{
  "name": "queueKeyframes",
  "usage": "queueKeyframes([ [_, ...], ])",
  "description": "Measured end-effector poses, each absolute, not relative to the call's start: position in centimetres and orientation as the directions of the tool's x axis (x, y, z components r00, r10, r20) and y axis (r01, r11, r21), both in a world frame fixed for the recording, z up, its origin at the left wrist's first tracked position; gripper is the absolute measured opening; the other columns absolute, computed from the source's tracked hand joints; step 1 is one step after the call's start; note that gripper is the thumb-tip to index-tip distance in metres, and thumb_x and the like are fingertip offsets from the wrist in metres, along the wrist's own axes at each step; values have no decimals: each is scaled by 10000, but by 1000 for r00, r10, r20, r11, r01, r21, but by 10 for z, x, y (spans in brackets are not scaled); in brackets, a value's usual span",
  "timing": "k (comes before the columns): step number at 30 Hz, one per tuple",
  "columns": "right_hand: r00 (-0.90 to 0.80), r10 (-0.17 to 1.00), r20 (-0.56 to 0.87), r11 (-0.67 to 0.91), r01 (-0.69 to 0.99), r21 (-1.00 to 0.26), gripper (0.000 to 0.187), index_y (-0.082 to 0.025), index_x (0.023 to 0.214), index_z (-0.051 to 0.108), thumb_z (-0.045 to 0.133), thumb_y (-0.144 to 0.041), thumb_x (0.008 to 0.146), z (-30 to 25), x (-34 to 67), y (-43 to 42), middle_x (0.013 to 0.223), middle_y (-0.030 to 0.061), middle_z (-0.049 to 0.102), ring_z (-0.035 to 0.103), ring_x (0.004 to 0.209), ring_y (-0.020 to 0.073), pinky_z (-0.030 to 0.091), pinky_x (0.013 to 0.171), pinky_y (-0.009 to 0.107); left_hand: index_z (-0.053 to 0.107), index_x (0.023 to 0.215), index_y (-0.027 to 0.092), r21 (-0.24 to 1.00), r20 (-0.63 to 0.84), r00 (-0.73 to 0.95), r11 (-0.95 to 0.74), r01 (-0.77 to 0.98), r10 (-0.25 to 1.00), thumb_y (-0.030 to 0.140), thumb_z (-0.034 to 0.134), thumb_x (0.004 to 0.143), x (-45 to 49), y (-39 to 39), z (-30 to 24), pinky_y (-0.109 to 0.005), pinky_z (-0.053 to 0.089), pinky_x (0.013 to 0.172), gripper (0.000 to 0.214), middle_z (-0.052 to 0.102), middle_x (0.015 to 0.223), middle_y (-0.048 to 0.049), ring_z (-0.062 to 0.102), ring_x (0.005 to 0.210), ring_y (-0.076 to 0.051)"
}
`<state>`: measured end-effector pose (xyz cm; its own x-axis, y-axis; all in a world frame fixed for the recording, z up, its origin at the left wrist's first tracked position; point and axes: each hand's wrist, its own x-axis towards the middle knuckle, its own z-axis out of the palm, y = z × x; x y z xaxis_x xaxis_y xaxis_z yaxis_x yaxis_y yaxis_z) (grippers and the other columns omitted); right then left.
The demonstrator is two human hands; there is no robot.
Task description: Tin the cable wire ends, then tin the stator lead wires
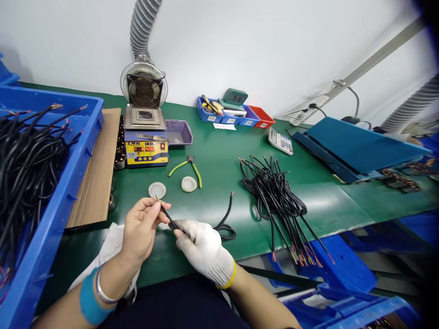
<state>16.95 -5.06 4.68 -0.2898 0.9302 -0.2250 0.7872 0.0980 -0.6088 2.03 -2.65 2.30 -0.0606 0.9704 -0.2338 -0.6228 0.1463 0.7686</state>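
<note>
Between both hands is a black cable (pixel 167 213) with thin coloured wires at its stripped end. My bare left hand (pixel 142 226) pinches it close to those wires. My right hand (pixel 202 246), in a white glove with a yellow cuff, is wrapped round the cable farther back. Part of the cable loops out on the table to the right of the glove. Just beyond my left fingertips sits a small round dish (pixel 157 190), with a second white dish (pixel 189 184) beside it. Green-handled cutters (pixel 188 169) lie behind the dishes.
A yellow and blue solder pot (pixel 147 151) stands under a fan and hose. At left, a blue crate (pixel 77 137) holds many black cables. A coiled cable bundle (pixel 274 196), a calculator (pixel 280 141) and small bins (pixel 229 119) are to the right.
</note>
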Motion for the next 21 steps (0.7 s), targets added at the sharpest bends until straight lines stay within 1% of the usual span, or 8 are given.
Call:
queueKeyframes([
  [3, -299, 921, -249, 92, 790, -606, 202, -234, 870, 621, 444, -329, 867, 47, 170, -49, 761, -32, 642, 530, 636, 96, 247, 546, 214, 583, 770, 141, 784, -258, -35, 188, -592, 966, 285, 762, 657, 17, -24, 24, -151, 493, 552, 256, 701, 715, -17, 579, 501, -54],
  [6, -295, 922, -251, 89, 791, -605, 210, -230, 849, 625, 436, -318, 871, 47, 172, -49, 760, -30, 644, 523, 625, 93, 247, 546, 216, 574, 731, 134, 805, -272, -25, 213, -554, 962, 300, 782, 626, 16, -21, 26, -142, 486, 535, 286, 695, 692, -15, 582, 494, -56],
  [12, -282, 947, -156, 146, 807, -572, 239, -279, 1003, 630, 437, -347, 879, 43, 173, -55, 853, -19, 667, 563, 696, 121, 284, 591, 226, 566, 724, 133, 841, -270, -99, 184, -508, 958, 306, 796, 596, 17, -20, 24, -145, 491, 531, 315, 702, 706, -20, 590, 493, -62],
  [17, -316, 944, -98, 221, 822, -525, 250, -279, 1035, 621, 437, -349, 881, 43, 171, -59, 856, -11, 669, 577, 729, 140, 292, 596, 233, 571, 705, 132, 848, -257, -128, 160, -505, 958, 274, 795, 587, 18, -20, 23, -134, 463, 504, 291, 696, 684, -21, 558, 467, -48],
  [21, -343, 935, -90, 245, 810, -532, 264, -280, 1056, 617, 428, -360, 891, 45, 170, -60, 866, -12, 671, 577, 714, 136, 298, 586, 235, 583, 705, 132, 848, -255, -138, 153, -507, 957, 256, 787, 601, 19, -20, 24, -137, 456, 509, 260, 686, 675, -15, 543, 468, -42],
])
